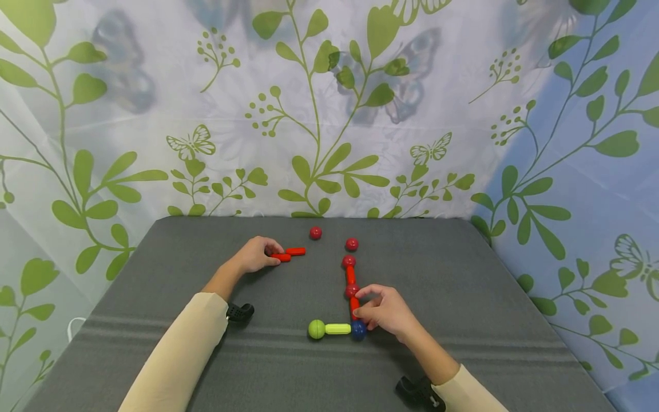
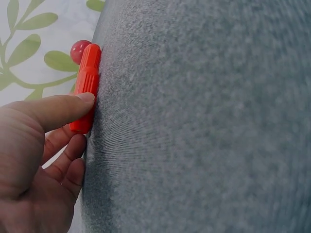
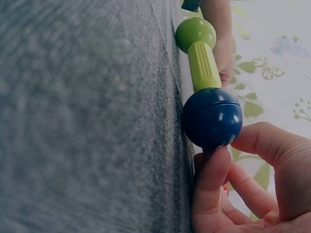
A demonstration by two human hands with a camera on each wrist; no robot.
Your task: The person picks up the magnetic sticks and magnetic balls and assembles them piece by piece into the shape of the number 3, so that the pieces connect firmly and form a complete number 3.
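My left hand pinches a red rod between thumb and fingers at the table's far left. A second red rod lies just beyond it. With its fingertips, my right hand holds another red rod, set between a red ball and a blue ball. From that red ball a further red rod runs away to a red end ball. A yellow-green rod joins the blue ball to a green ball, making an L shape.
Two loose red balls, one near the back edge and another beyond the joined pieces, sit on the grey cloth-covered table. A leaf-printed curtain hangs behind and along the sides.
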